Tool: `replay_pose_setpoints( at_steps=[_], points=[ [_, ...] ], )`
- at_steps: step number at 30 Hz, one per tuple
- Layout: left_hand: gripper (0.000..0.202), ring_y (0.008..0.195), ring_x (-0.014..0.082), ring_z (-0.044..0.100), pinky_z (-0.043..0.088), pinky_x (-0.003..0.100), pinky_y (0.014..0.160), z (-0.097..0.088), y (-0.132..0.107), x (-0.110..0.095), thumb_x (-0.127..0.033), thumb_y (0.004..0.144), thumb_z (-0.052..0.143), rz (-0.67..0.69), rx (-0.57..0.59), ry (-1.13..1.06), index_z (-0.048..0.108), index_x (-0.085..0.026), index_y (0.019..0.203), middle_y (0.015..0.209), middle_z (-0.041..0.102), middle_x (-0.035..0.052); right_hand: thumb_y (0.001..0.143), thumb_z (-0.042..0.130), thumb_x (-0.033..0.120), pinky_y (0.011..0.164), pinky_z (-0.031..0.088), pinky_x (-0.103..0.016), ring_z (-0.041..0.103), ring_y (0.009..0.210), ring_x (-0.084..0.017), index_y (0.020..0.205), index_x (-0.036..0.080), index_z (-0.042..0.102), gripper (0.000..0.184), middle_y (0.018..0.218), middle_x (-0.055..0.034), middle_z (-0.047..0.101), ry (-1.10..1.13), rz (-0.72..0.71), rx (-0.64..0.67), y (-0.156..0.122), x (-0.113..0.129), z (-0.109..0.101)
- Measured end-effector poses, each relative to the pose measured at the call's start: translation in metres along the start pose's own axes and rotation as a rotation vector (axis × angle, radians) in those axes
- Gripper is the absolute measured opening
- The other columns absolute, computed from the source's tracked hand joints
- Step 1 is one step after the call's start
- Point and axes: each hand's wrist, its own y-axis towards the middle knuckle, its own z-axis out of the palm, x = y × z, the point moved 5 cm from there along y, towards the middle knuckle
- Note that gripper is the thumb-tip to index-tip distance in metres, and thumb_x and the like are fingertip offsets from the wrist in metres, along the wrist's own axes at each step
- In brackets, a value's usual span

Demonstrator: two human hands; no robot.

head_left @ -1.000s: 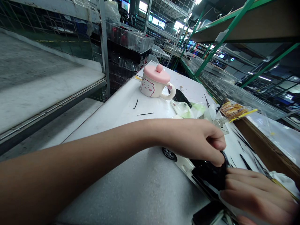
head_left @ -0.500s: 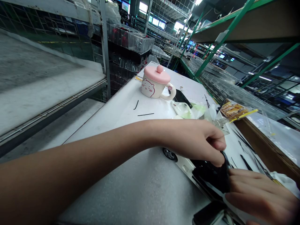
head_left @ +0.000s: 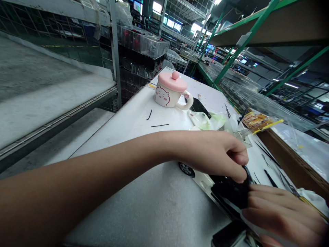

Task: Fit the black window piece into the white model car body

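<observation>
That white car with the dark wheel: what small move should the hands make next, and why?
Probably steady the white car with the left hand and gently work the right hand along the black part: the left hand grips its rim, while the right is close beside it, though too blurred to tell its grip.

Green-framed shelving (head_left: pixel 259 22) at right, grey metal rack (head_left: pixel 115 58) at left, bright windows (head_left: pixel 170 23) beyond, white tabletop (head_left: pixel 128 132) between

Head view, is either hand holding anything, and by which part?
The left hand appears to pinch the curved black edge on the white model car. Whether the right hand beside it grips anything cannot be told.
</observation>
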Motion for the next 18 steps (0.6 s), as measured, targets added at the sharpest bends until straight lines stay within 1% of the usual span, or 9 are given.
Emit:
replay_pose_setpoints(
  at_steps=[4, 6, 10, 13, 15, 18],
  points=[
    [0.03, 0.065, 0.0074, 0.036, 0.022, 0.027, 0.059, 0.0, 0.0, 0.0, -0.014, 0.08, 0.053, -0.005, 0.003, 0.01, 0.027, -0.019, 0.066, 0.068, 0.037, -0.0064, 0.106, 0.032, 0.032, 0.065, 0.049, -0.026, 0.064, 0.057, -0.012, 0.081, 0.022, 0.047, 0.032, 0.055, 0.003, 0.06, -0.026, -0.006, 0.015, -0.002, -0.002, 0.0],
    [0.03, 0.064, 0.0075, 0.034, 0.022, 0.027, 0.059, 0.0, 0.0, 0.0, -0.014, 0.08, 0.053, -0.007, -0.002, 0.012, 0.027, -0.019, 0.066, 0.068, 0.035, -0.0064, 0.106, 0.032, 0.033, 0.066, 0.049, -0.026, 0.065, 0.058, -0.012, 0.082, 0.022, 0.049, 0.031, 0.058, 0.0026, 0.062, -0.037, -0.008, 0.019, -0.004, -0.003, 0.0],
    [0.031, 0.062, 0.008, 0.029, 0.021, 0.027, 0.059, 0.0, 0.0, 0.001, -0.013, 0.08, 0.054, -0.008, -0.011, 0.007, 0.027, -0.02, 0.066, 0.066, 0.028, -0.0065, 0.105, 0.034, 0.031, 0.067, 0.049, -0.027, 0.065, 0.061, -0.013, 0.084, 0.022, 0.049, 0.028, 0.061, 0.0011, 0.063, 0.011, 0.001, 0.043, -0.012, -0.003, 0.0],
    [0.031, 0.062, 0.0081, 0.027, 0.022, 0.027, 0.059, 0.0, 0.001, 0.001, -0.012, 0.081, 0.054, -0.012, -0.014, 0.002, 0.028, -0.019, 0.066, 0.067, 0.027, -0.0064, 0.104, 0.036, 0.034, 0.078, 0.051, -0.03, 0.067, 0.068, -0.015, 0.087, 0.022, 0.055, 0.028, 0.068, 0.0001, 0.066, 0.028, 0.037, 0.064, -0.026, -0.005, 0.0],
    [0.032, 0.062, 0.0082, 0.027, 0.022, 0.028, 0.059, 0.0, 0.001, 0.001, -0.012, 0.081, 0.054, -0.015, -0.016, 0.001, 0.028, -0.02, 0.065, 0.067, 0.027, -0.0063, 0.104, 0.037, 0.037, 0.085, 0.051, -0.034, 0.066, 0.073, -0.017, 0.091, 0.025, 0.061, 0.029, 0.071, 0.0001, 0.065, 0.041, 0.093, 0.061, -0.04, -0.01, 0.0],
    [0.033, 0.061, 0.0085, 0.026, 0.02, 0.028, 0.057, 0.0, 0.001, 0.001, -0.011, 0.081, 0.054, -0.011, -0.017, 0.002, 0.027, -0.02, 0.065, 0.067, 0.025, -0.0062, 0.103, 0.038, 0.038, 0.086, 0.052, -0.041, 0.065, 0.075, -0.02, 0.095, 0.03, 0.066, 0.03, 0.067, -0.0011, 0.06, 0.082, 0.182, 0.039, -0.06, -0.017, 0.0]
  ],
)
